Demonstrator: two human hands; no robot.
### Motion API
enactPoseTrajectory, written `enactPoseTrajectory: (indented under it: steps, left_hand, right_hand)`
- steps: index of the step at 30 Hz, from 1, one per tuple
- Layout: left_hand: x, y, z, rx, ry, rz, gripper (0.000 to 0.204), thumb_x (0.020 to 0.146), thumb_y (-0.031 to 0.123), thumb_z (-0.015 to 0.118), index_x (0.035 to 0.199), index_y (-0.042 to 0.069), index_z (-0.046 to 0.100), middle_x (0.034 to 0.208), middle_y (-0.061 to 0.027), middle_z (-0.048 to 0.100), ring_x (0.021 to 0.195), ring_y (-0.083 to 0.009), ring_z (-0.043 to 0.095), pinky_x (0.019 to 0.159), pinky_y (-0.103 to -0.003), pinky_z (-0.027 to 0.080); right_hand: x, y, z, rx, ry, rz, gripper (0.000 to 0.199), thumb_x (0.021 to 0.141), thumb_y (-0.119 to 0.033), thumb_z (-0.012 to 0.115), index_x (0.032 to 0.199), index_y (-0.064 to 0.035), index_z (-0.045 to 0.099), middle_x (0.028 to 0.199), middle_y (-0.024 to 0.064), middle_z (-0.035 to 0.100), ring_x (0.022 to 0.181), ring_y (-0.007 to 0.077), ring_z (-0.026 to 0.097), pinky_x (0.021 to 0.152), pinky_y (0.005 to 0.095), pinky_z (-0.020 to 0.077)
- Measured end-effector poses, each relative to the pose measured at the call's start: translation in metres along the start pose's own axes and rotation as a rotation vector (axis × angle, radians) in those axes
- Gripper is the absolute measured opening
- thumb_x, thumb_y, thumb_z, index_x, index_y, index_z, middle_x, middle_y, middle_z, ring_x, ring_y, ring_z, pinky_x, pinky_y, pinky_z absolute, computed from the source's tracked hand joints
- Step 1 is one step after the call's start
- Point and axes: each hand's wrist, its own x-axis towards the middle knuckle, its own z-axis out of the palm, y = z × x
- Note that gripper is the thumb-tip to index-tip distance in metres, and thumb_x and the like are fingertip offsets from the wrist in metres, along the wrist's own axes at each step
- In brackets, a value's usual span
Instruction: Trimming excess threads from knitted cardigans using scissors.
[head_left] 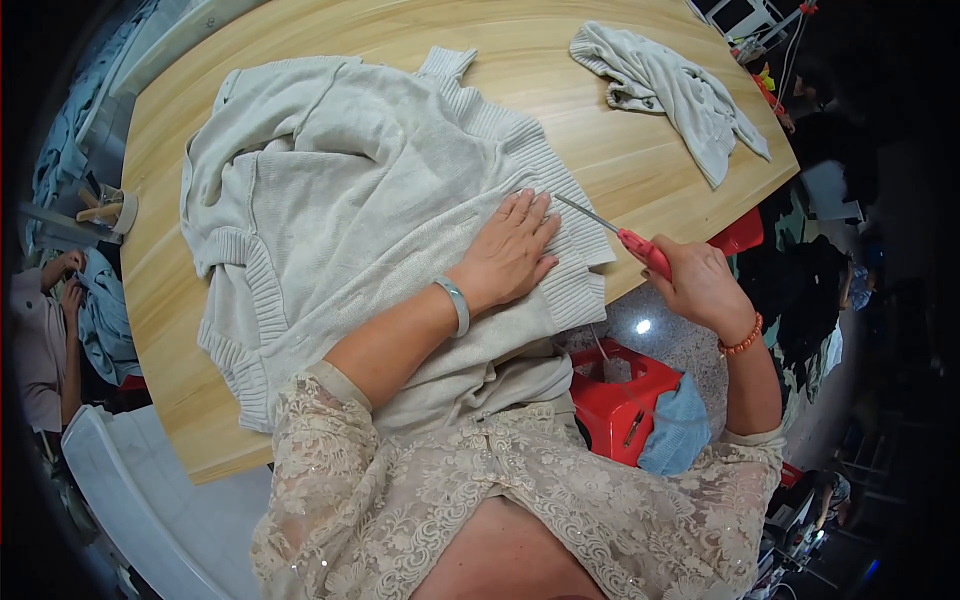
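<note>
A light grey knitted sweater [330, 180] with ribbed bands lies spread over the wooden table, its near part hanging over the edge toward my lap. My left hand [505, 252] rests flat on the sweater beside a wide ribbed band [575, 225], fingers stretched out and holding nothing. In my right hand [703, 285], closed round its red handle, is a red-handled tool [645, 252] with a thin metal shaft. The shaft points left, its tip at the ribbing just beyond my left fingertips. Whether the tip is caught in the knit, I cannot tell.
A second pale grey knit piece [665, 90] lies crumpled at the far right of the table [540, 85]. Below the near edge stands a red plastic stool [610, 395] with a blue cloth [678, 425]. A cup of tools [122, 210] is at left, near another person's hands [70, 280].
</note>
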Motion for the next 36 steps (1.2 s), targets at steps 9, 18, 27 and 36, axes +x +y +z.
enactPoseTrajectory:
  steps: [9,18,27,36]
  left_hand:
    - [0.000,-0.004,0.002,-0.013,-0.065,0.010,0.054,0.092,0.031,0.052,0.138,0.002,0.047,0.150,-0.0244,0.036,0.143,-0.0394,0.029,0.119,-0.047,0.018]
    - [0.006,-0.009,0.029,-0.125,0.023,0.083,0.057,0.095,0.035,0.045,0.138,-0.002,0.046,0.150,-0.0294,0.033,0.143,-0.0452,0.023,0.120,-0.051,0.012]
    - [0.010,-0.011,0.034,0.167,-0.039,0.085,0.054,0.092,0.036,0.049,0.134,0.002,0.050,0.152,-0.0239,0.034,0.144,-0.0394,0.026,0.120,-0.048,0.016]
    - [-0.051,-0.011,-0.064,-0.083,-0.123,0.041,0.045,0.083,0.025,0.068,0.120,0.003,0.058,0.136,-0.0216,0.050,0.133,-0.0360,0.043,0.113,-0.049,0.031]
  right_hand:
    - [0.028,-0.078,-0.001,0.166,-0.127,-0.363,0.027,0.085,-0.024,0.068,0.105,-0.0084,0.059,0.071,0.0186,0.063,0.072,0.0406,0.063,0.066,0.0490,0.0475]
    - [0.070,-0.164,0.016,0.241,-0.089,-0.880,0.023,0.082,-0.019,0.067,0.089,0.0006,0.058,0.062,0.0228,0.060,0.060,0.0422,0.061,0.054,0.0494,0.0446]
    - [0.051,-0.130,-0.003,0.222,-0.170,-0.678,0.021,0.084,-0.016,0.067,0.098,-0.0050,0.058,0.076,0.0206,0.063,0.073,0.0415,0.062,0.063,0.0476,0.0461]
    - [0.015,-0.110,0.002,0.445,-0.148,-0.508,0.029,0.082,-0.003,0.061,0.111,-0.0045,0.059,0.096,0.0179,0.064,0.089,0.0379,0.062,0.077,0.0432,0.0497]
